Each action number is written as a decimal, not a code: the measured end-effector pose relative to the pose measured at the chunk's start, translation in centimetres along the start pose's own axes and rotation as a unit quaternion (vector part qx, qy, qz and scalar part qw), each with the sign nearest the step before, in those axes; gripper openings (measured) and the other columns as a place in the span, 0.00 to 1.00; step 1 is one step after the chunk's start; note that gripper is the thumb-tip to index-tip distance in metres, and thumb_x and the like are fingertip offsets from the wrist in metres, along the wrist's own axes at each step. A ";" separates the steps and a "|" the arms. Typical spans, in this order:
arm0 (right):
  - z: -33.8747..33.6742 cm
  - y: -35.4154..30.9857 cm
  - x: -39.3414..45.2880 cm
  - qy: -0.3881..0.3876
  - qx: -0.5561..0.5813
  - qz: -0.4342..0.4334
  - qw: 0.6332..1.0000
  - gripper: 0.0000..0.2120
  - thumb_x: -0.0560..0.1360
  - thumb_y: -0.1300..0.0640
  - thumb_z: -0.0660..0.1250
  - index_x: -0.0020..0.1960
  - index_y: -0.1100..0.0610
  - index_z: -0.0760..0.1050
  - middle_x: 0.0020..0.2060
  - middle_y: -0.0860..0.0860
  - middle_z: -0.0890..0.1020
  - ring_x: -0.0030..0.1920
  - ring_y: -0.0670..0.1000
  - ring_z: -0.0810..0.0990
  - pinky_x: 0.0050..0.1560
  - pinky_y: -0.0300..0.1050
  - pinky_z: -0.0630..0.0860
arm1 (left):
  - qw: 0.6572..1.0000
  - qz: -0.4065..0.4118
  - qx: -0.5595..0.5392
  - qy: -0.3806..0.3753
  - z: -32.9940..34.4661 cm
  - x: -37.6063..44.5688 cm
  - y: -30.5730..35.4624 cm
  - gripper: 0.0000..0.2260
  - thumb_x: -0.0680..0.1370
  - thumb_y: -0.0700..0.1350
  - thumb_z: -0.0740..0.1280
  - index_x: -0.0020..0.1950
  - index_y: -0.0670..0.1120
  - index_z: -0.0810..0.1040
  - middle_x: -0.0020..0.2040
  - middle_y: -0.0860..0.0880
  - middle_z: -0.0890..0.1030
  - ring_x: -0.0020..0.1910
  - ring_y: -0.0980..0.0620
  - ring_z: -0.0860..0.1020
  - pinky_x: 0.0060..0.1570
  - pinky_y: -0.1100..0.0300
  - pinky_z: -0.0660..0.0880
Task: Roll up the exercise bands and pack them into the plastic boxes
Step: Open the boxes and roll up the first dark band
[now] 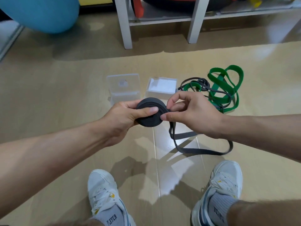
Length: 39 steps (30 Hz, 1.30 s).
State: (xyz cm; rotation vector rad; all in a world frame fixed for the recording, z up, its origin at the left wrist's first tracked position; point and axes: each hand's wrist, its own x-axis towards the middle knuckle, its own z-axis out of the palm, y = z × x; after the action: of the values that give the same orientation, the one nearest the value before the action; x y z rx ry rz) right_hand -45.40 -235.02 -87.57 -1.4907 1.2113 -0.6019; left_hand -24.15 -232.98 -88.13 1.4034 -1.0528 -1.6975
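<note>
A dark grey exercise band [149, 118] is partly wound into a flat coil. My left hand [123, 118] grips the coil, thumb across its face. My right hand [189, 111] pinches the band at the coil's right edge. The unrolled tail [200, 150] hangs down and loops over the floor. Behind my hands stand two clear plastic boxes on the floor: one [123, 87] with its lid open, another [162, 87] with white inside. To their right lies a tangle of a green band [226, 85] and a thin dark band [202, 82].
A white shelf unit [127, 30] stands at the back with orange and black gear on it. A large blue exercise ball [40, 13] sits at the back left. My two white shoes [104, 193] are at the bottom, on the wooden floor.
</note>
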 end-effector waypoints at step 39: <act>-0.6 -0.9 2.2 -0.035 -0.050 0.011 0.998 0.14 0.72 0.52 0.78 0.49 0.56 0.76 0.44 0.55 0.88 0.44 0.59 0.85 0.57 0.65 0.78 | 0.990 -0.096 -0.100 -0.010 -0.6 0.4 0.7 0.08 0.77 0.40 0.70 0.53 0.38 0.79 0.52 0.41 0.86 0.46 0.47 0.87 0.42 0.58 0.85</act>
State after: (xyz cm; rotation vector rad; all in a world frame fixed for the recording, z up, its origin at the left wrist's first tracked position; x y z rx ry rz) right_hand -44.76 -237.36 -87.11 -1.5661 1.2173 -0.4766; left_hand -23.64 -233.68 -87.73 1.3953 -0.7523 -1.9008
